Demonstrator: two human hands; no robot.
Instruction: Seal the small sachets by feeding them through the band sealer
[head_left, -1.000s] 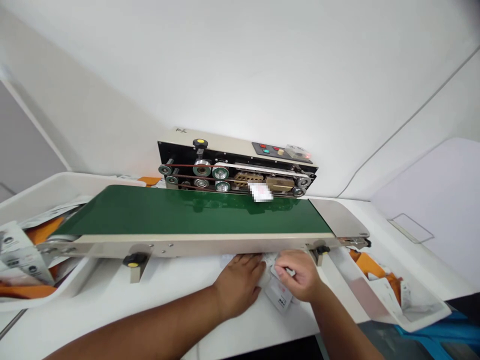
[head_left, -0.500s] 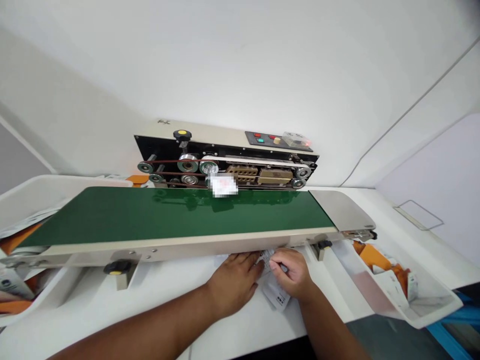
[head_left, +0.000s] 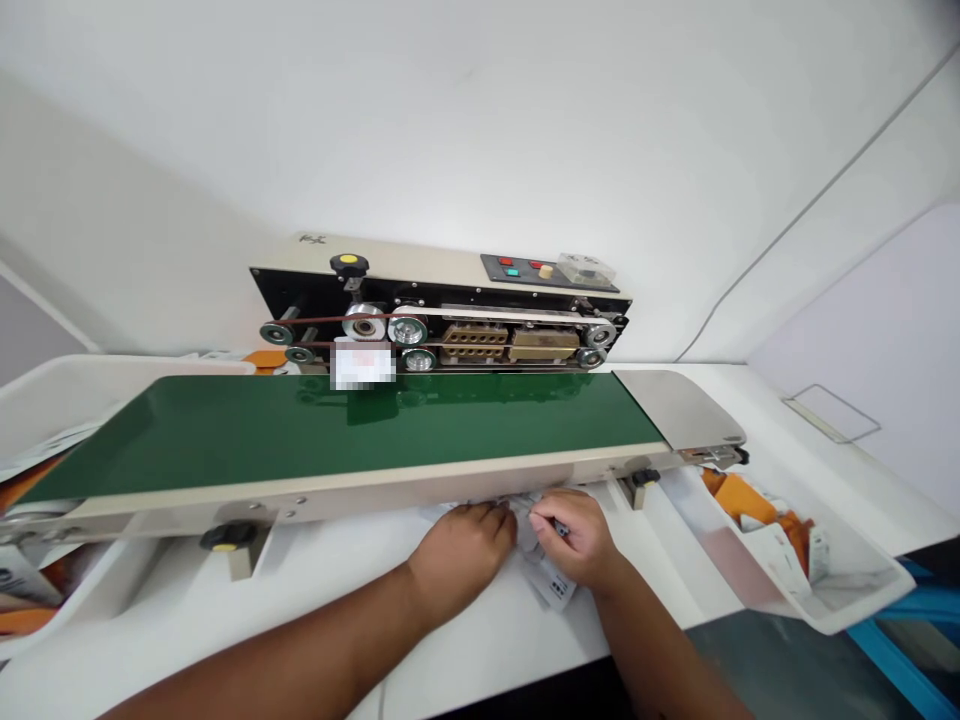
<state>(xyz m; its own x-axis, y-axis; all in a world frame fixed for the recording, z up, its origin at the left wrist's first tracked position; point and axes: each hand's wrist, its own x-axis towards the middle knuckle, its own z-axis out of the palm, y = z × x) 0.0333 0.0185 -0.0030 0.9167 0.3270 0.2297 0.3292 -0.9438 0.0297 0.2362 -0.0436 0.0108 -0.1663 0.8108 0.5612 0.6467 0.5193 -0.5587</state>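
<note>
A grey cable [head_left: 825,186] slants down a white wall [head_left: 465,120], with a wire loop [head_left: 814,421] near a pale panel [head_left: 885,310] and a blue frame [head_left: 911,625] at lower right.

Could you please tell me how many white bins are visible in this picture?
2. One white bin is at the left end of the green belt, partly hidden; the other white bin is right of the right hand. Others may be hidden.

Left hand [head_left: 466,545], right hand [head_left: 576,535] at printed packaging [head_left: 556,588], grip unclear; pixelated white piece [head_left: 362,363] by rollers [head_left: 407,326], above green belt [head_left: 285,435].
</note>
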